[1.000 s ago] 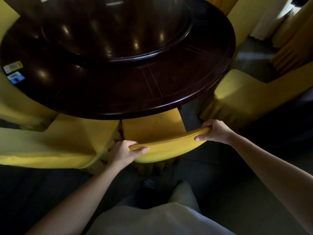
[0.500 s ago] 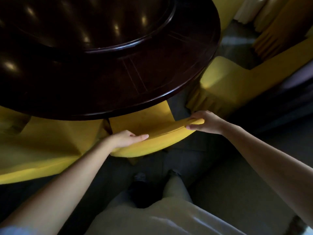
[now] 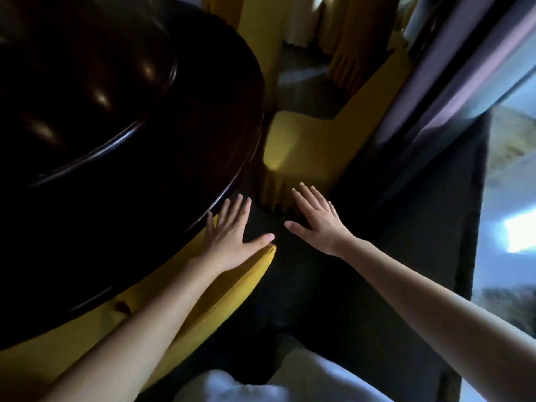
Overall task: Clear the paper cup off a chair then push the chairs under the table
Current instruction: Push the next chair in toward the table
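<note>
The dark round wooden table [image 3: 121, 146] fills the left half of the view. A yellow-covered chair [image 3: 232, 288] is tucked under its near edge, with only the backrest top showing. My left hand [image 3: 232, 230] hovers open just over that backrest's right end, fingers spread, holding nothing. My right hand [image 3: 316, 219] is open in the air over the dark floor, pointing toward a second yellow chair [image 3: 301, 146] that stands pulled out to the right of the table. No paper cup is visible.
A purple-grey curtain or wall panel [image 3: 441, 91] runs along the right, with a bright window area [image 3: 516, 227] beyond. More yellow drapery [image 3: 348, 39] hangs at the back. Dark carpet [image 3: 377, 271] lies between the chairs and the wall.
Both hands have let go of the near chair's backrest and opened. The view has swung right, and the second chair now sits ahead of my hands.
</note>
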